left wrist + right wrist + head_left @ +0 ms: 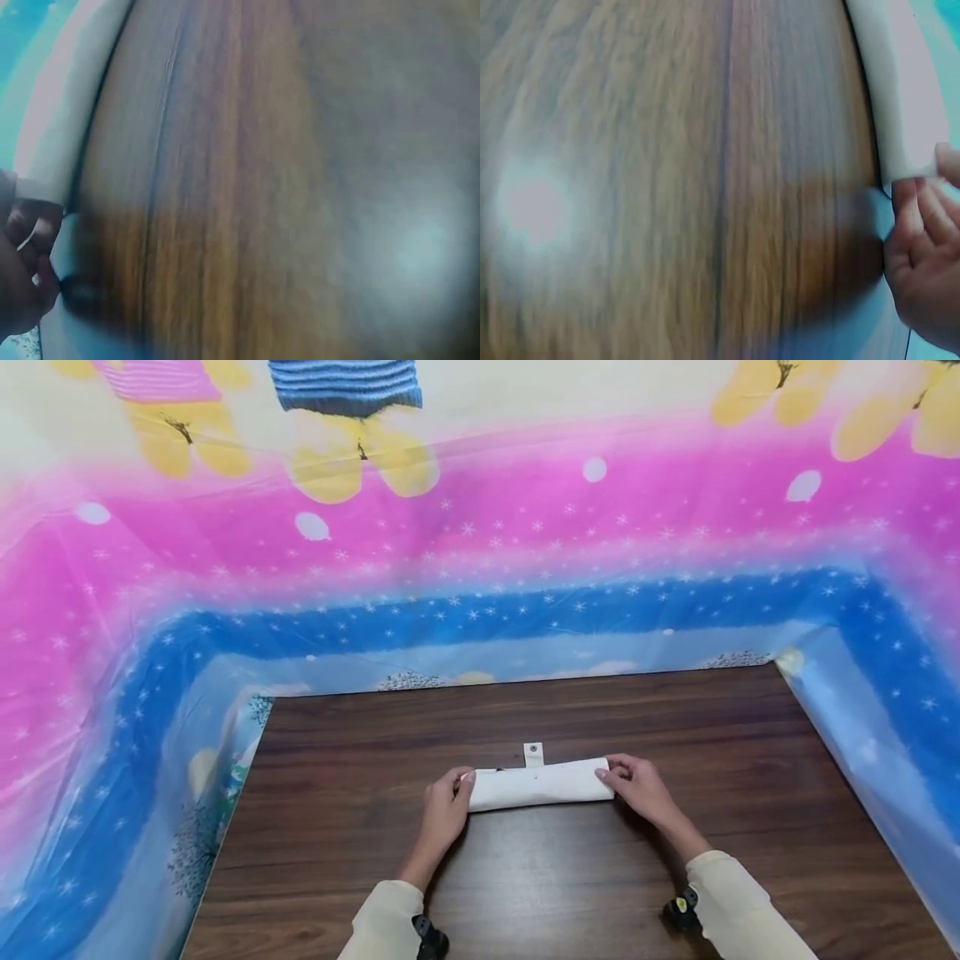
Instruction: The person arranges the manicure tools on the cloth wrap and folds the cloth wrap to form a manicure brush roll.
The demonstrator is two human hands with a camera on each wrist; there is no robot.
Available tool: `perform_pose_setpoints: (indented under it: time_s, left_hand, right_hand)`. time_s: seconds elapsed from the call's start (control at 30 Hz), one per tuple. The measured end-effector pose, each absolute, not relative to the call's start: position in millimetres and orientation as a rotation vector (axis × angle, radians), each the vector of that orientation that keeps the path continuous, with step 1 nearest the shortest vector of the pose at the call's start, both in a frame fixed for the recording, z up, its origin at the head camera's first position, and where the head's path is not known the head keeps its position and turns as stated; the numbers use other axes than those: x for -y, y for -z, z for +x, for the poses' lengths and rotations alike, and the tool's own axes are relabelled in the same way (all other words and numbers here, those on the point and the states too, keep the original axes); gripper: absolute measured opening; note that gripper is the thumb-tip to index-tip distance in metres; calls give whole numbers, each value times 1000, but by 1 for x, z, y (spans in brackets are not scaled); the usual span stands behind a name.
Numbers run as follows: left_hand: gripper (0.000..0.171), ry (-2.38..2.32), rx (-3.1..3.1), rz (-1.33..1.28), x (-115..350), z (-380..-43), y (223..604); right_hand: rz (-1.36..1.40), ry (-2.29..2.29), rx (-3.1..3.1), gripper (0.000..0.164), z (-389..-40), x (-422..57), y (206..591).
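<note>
A white folded pouch (pixel 540 787) lies lengthwise across the middle of the table, flattened into a narrow strip. From its far edge sticks out a short white tab (pixel 533 752) with a metal snap. My left hand (pixel 445 807) pinches the left end, thumb on top. At the opposite end, my right hand (pixel 642 788) grips the corner between thumb and fingers. In the left wrist view, the left hand (pixel 26 266) shows only in part at the frame's edge. The right wrist view has the right hand (pixel 930 274) with fingers under the pouch's end.
The dark wooden table (pixel 360 735) has a straight far edge and slanting sides. A printed pink and blue cloth (pixel 480 543) hangs behind it and along both sides. Dark wrist cameras (pixel 681 910) sit at the cream sleeves (pixel 738 902).
</note>
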State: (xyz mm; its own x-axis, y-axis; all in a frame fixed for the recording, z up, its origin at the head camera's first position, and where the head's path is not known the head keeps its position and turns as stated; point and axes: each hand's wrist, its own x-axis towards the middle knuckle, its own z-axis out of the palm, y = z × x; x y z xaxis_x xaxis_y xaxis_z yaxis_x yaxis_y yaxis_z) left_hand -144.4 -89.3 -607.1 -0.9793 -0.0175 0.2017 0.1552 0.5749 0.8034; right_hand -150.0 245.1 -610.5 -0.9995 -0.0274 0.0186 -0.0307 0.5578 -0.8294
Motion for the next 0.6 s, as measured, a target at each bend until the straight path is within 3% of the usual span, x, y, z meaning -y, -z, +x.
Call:
perform_pose_setpoints:
  time_s: [0.17, 0.3, 0.47, 0.6]
  left_hand:
    - [25, 1035, 2723, -95, 84, -152, 611]
    - [23, 872, 2680, -158, 81, -152, 612]
    - [24, 657, 2529, -488, 75, -148, 607]
    - [29, 477, 2476, -754, 70, -142, 606]
  right_hand:
    - [-24, -1212, 2828, 39, -153, -236, 611]
    - [133, -1012, 2799, 40, -149, -231, 609]
    - [526, -709, 2742, 36, -144, -227, 605]
    - [663, -531, 2722, 32, -142, -223, 604]
